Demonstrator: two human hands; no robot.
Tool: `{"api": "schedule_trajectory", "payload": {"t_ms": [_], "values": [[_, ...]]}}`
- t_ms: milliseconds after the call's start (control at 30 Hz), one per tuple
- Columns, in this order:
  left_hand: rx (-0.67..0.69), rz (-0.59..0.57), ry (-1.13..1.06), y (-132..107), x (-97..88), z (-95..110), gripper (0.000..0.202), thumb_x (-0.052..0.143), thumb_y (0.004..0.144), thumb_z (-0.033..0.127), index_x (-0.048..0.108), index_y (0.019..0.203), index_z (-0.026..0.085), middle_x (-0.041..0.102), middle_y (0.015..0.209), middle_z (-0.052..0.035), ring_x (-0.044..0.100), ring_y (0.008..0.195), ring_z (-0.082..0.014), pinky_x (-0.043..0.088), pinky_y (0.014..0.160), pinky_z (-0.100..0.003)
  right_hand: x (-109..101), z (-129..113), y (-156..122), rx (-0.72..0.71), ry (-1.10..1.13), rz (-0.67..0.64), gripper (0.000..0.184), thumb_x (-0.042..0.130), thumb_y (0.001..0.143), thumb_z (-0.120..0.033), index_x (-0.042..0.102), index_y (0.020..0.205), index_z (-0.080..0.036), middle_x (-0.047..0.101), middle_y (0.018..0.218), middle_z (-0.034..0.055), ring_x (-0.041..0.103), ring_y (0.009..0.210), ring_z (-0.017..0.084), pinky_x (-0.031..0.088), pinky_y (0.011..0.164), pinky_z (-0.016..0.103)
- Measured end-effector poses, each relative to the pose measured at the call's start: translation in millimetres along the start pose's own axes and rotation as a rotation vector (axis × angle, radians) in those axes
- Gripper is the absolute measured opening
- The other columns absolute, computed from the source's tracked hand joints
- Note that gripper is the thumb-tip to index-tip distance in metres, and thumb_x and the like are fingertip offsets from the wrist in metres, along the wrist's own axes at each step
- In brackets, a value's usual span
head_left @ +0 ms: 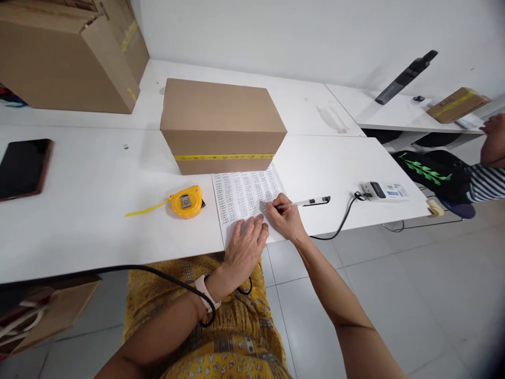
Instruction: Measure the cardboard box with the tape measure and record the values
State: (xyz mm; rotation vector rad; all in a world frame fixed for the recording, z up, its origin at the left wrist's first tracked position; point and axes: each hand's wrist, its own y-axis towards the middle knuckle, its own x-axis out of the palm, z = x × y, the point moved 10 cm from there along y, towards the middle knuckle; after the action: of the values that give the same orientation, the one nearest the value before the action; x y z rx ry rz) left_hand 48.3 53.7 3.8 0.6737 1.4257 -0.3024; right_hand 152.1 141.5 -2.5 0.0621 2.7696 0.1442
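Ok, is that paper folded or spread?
Spread: the paper lies flat on the table, its rows of writing showing, with the left hand resting on it. The cardboard box hides its far edge.

Your one camera looks from your head, forward and down, close above the written sheet [246,193], wide enough to take in tabletop [323,168], floor [410,295] and far wall [276,37].

A clear pen [303,203] slants low over a white sheet [232,202], its black rear end jutting past the right edge, while the sheet, bearing columns of dark writing, lies flat on the table [118,231].
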Motion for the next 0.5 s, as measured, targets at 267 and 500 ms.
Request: {"api": "schedule_trajectory", "payload": {"t_ms": [267,500], "values": [[0.004,0.002,0.000,0.1,-1.4,0.1,0.037,0.047,0.104,0.028,0.061,0.134,0.011,0.056,0.148,-0.0140,0.053,0.130,-0.0284,0.044,0.106,-0.047,2.3,0.7,-0.3,-0.012,-0.024,-0.025,0.029,0.064,0.082,-0.037,0.043,0.067,-0.024,0.039,0.055,-0.0067,0.035,0.052,0.010,0.029,0.051,0.027],[0.007,0.000,-0.005,0.5,-2.6,-0.1,0.037,0.045,0.104,0.026,0.061,0.134,0.011,0.057,0.148,-0.0137,0.054,0.129,-0.0281,0.044,0.106,-0.047,2.4,1.3,-0.2,-0.016,-0.026,-0.023,0.029,0.064,0.082,-0.034,0.042,0.065,-0.024,0.038,0.055,-0.0068,0.034,0.052,0.010,0.028,0.051,0.027]]}}
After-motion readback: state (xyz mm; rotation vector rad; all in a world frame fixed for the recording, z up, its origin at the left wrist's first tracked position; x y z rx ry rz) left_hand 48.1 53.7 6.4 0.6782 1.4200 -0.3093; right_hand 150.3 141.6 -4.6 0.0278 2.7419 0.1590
